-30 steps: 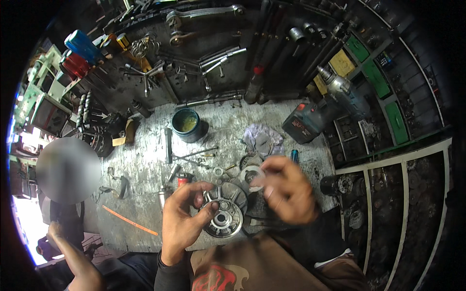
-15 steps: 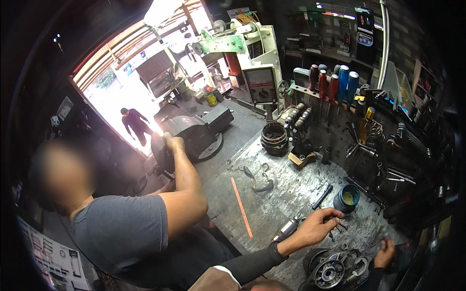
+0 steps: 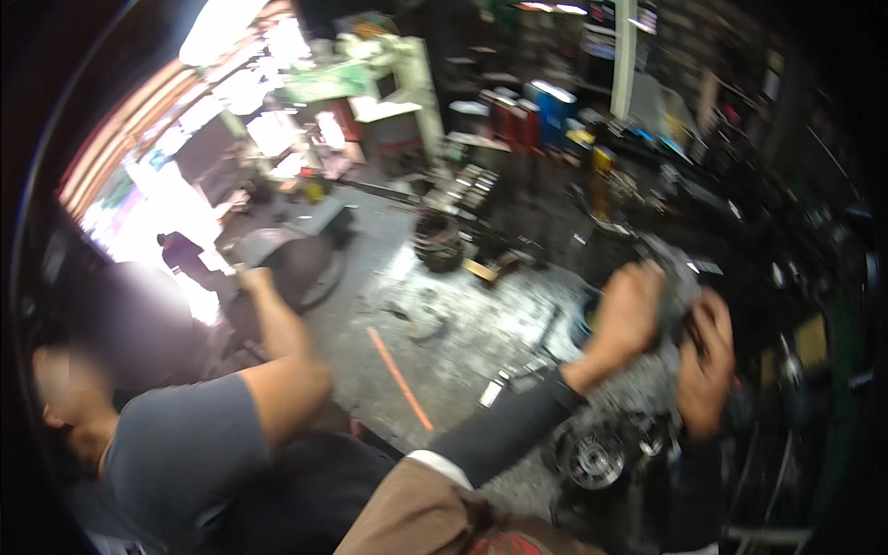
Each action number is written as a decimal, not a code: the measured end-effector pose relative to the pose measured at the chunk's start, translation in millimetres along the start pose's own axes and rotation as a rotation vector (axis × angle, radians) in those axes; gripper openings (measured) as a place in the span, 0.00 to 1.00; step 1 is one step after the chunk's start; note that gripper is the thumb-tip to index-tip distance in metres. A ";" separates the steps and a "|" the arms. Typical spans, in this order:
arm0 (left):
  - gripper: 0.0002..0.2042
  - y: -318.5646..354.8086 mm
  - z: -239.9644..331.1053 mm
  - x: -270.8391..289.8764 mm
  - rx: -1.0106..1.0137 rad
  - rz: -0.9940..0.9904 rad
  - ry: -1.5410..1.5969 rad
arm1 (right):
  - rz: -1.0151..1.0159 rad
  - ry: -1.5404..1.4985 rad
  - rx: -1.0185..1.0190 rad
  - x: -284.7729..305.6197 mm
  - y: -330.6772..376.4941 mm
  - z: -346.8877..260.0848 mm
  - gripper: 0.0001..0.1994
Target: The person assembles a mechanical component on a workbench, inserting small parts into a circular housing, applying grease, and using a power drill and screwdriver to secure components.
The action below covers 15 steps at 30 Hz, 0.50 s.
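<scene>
The picture is motion-blurred. My left hand (image 3: 629, 316) and my right hand (image 3: 705, 368) are raised together above the workbench (image 3: 462, 342), both closed around a grey metal part (image 3: 673, 282) held between them. Just below them on the bench lies a round metal assembly with a bearing-like hub (image 3: 592, 458). My left forearm wears a dark sleeve (image 3: 504, 427).
A co-worker in a grey shirt (image 3: 176, 453) sits at the left, one arm (image 3: 277, 342) stretched to a dark round object (image 3: 291, 264). An orange rod (image 3: 400, 377), a stack of dark rings (image 3: 437, 242) and small metal parts lie on the bench. Tool racks fill the back right.
Both my hands have come up from the bench and closed on the grey part. The co-worker's arm stays stretched toward the round object.
</scene>
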State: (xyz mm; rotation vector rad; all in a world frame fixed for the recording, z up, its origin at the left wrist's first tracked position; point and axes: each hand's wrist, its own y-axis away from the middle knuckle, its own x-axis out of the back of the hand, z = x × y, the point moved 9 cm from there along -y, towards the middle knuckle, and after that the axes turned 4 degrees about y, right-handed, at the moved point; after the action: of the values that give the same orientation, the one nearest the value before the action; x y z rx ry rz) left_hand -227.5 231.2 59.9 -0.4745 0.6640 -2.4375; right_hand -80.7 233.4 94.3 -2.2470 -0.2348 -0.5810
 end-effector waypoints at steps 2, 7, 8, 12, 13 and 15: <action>0.13 -3.5 7.0 8.6 -0.191 -0.036 -0.095 | -0.072 0.459 0.083 -26.1 -15.8 -11.7 0.25; 0.20 -15.3 -8.7 29.7 0.010 -0.102 0.462 | -0.180 0.233 0.221 -61.0 -9.9 -26.5 0.22; 0.21 -13.9 -33.7 32.1 0.288 -0.077 0.600 | -0.231 0.185 0.217 -61.4 -8.5 -26.8 0.21; 0.19 0.1 -80.1 87.1 0.471 -0.004 0.490 | -0.548 -0.187 0.217 -55.9 -1.5 -18.8 0.14; 0.18 15.9 -89.1 98.2 0.477 -0.054 0.244 | -0.595 -0.269 0.161 -54.5 1.5 -7.1 0.17; 0.16 72.3 -120.0 114.2 0.715 -0.082 0.216 | -0.825 -0.237 -0.103 -62.6 11.6 52.3 0.18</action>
State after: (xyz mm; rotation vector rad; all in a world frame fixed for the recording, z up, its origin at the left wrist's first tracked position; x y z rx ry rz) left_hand -341.1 152.8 -56.9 0.0526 -0.1753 -2.6067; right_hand -114.3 265.3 26.1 -2.2591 -1.3114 -0.7451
